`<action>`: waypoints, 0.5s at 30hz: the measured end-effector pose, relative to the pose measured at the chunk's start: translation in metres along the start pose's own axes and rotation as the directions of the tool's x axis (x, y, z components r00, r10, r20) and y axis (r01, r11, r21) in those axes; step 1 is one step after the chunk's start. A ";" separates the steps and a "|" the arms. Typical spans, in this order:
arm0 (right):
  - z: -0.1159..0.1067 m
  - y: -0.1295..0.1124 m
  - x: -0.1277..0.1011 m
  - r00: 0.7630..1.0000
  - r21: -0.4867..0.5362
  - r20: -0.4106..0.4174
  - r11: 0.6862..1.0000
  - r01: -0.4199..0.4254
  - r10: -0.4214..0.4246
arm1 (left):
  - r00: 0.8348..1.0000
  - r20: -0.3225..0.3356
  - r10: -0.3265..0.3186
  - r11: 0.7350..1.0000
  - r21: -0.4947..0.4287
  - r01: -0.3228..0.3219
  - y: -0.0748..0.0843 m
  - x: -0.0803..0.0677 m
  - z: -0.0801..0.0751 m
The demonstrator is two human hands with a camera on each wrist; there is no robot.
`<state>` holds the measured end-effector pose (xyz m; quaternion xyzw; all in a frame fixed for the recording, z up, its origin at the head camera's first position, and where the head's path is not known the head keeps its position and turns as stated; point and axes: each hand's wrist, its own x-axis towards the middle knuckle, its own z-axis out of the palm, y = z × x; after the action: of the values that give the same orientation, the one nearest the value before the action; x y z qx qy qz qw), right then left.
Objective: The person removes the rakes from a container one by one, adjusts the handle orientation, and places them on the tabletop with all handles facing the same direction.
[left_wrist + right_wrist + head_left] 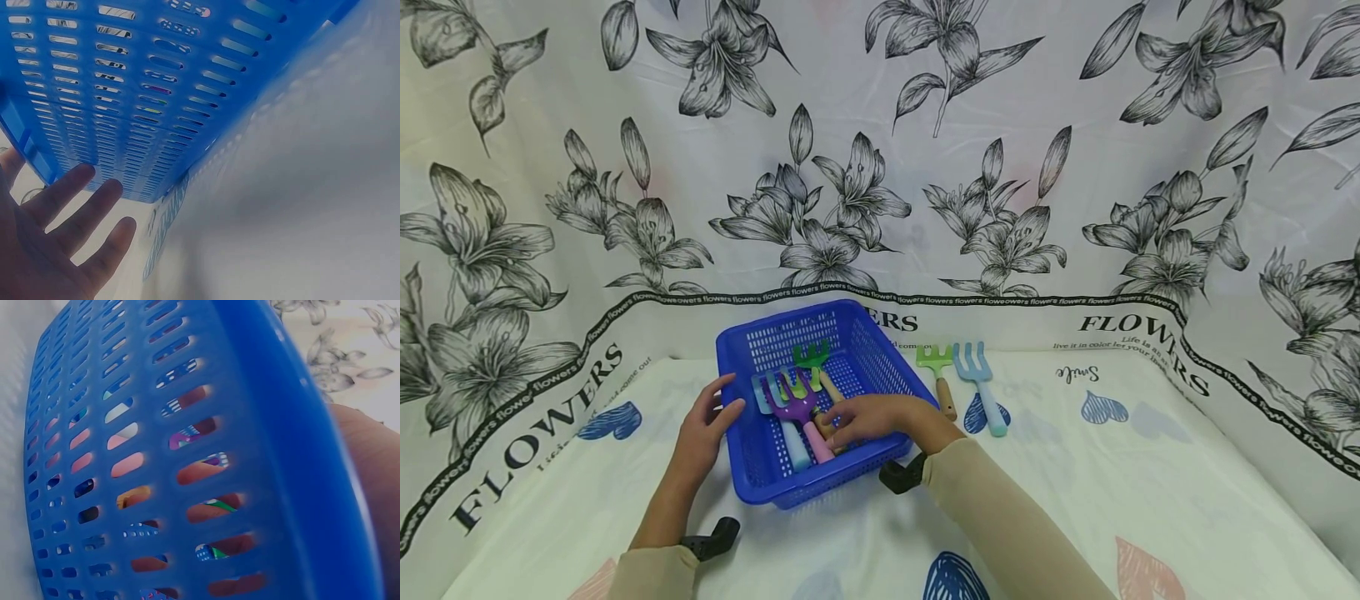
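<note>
Head view: my left hand (706, 423) rests with straight, spread fingers against the outer left wall of the blue basket (752, 479), which sits on the flower-print cloth (1150, 500). My right hand (871, 418) reaches over the basket's right rim and lies inside on the tool handles; its fingers curl over the pink handle of the purple hand rake (801, 408), though I cannot tell whether they truly grip it. A light blue fork (778, 417) and a green rake (814, 360) lie in the basket beside it. Outside, to the right, a green rake with a wooden handle (938, 371) and a blue fork (981, 383) lie side by side on the cloth.

Left wrist view: my left hand (56, 244) is flat and relaxed, fingertips close to the slotted basket (156, 94) wall.

Right wrist view: the basket (250, 425) wall fills the frame; through its slots I see bits of my fingers and coloured handles, too broken up to judge the grip.
</note>
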<state>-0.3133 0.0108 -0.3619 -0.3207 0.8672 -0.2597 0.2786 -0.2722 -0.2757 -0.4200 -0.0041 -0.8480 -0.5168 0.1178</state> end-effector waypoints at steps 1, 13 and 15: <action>0.000 0.000 0.000 1.000 0.002 0.001 1.000 0.002 -0.002 | 1.000 0.000 0.001 1.000 0.000 -0.001 0.000 0.000 0.000; 0.000 0.002 0.003 0.997 0.022 0.069 0.999 0.043 -0.044 | 1.000 0.007 0.002 1.000 -0.002 -0.002 -0.002 0.001 -0.001; 0.000 0.002 0.004 0.994 0.022 0.097 0.999 0.048 -0.050 | 1.000 0.006 0.004 1.000 -0.001 -0.004 -0.002 0.001 -0.001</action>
<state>-0.3168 0.0095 -0.3646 -0.3515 0.8419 -0.2591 0.3171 -0.2732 -0.2778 -0.4214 -0.0074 -0.8480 -0.5171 0.1161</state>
